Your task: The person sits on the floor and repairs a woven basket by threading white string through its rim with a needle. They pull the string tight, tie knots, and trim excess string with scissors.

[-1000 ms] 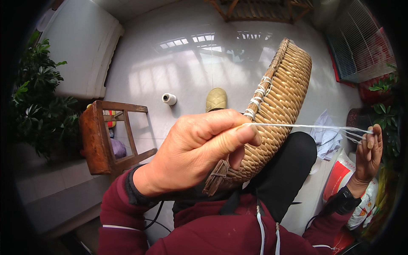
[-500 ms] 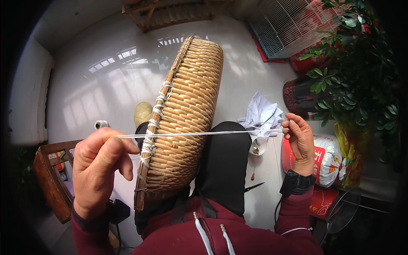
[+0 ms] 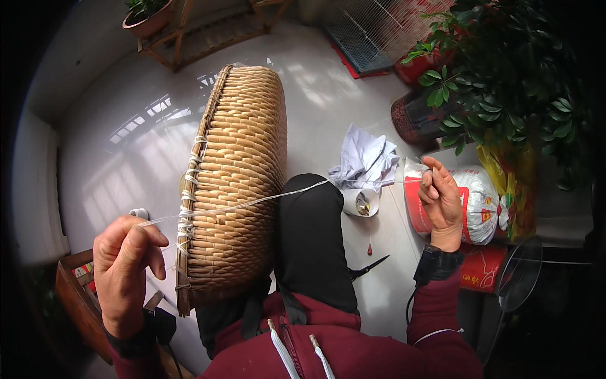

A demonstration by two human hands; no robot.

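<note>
A woven wicker basket (image 3: 240, 164) stands on its side on my lap, its rim to the left. White cord wraps the rim (image 3: 187, 208) in several loops along its middle and near part. To the left of the rim, my left hand (image 3: 126, 265) is closed, pinching a white thread (image 3: 265, 199) between thumb and forefinger. The thread crosses in front of the basket and my knee, sagging slightly. Its other end runs to my right hand (image 3: 443, 199), raised at the right with curled fingers closed on it. Whether a needle is there is too small to tell.
On the floor ahead lie crumpled pale cloth (image 3: 363, 158), a white cup (image 3: 362, 203), a red-handled tool (image 3: 370, 249) and a black knife (image 3: 369, 268). A white-and-red sack (image 3: 473, 186) and leafy plant (image 3: 505, 95) stand right. A wooden box (image 3: 76, 297) is at left.
The view has shifted, so the basket appears further left and more upright. The thread, taut and straight before, now sags in a gentle curve. Both hands still hold it.
</note>
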